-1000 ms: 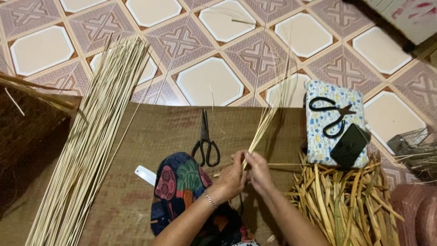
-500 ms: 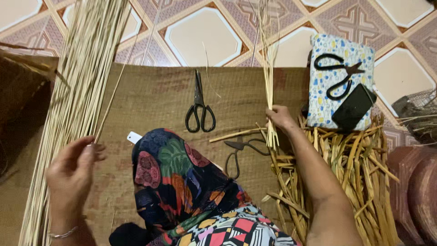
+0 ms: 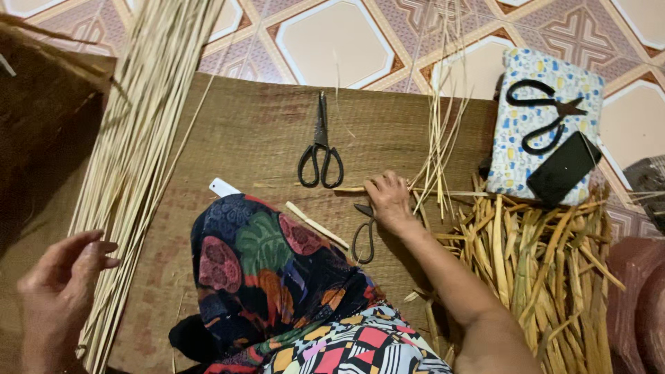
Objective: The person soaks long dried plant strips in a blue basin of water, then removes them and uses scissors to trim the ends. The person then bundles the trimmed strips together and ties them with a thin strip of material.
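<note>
Since half a second ago, little has shifted: the left hand [image 3: 59, 291] has dropped slightly lower beside the long bundle of pale reed strips [image 3: 135, 159], and the right hand [image 3: 389, 201] has stayed on the thin stalks [image 3: 438, 149].

Head view. Surface: a brown woven mat [image 3: 256, 138] lies over a patterned tiled floor [image 3: 325, 34].

Left hand: palm open, fingers spread and loosely curled, thumb side touching the bundle's near end, gripping nothing.

Right hand: fingers pressed down on the mat, pinning the base of the stalks, which fan upward from the grip. A small pair of scissors [image 3: 363, 232] lies just beneath the hand; larger black scissors [image 3: 321, 149] lie up and to its left. Dry reed offcuts [image 3: 540, 270] are heaped to its right, below a patterned cushion [image 3: 537, 131].
</note>
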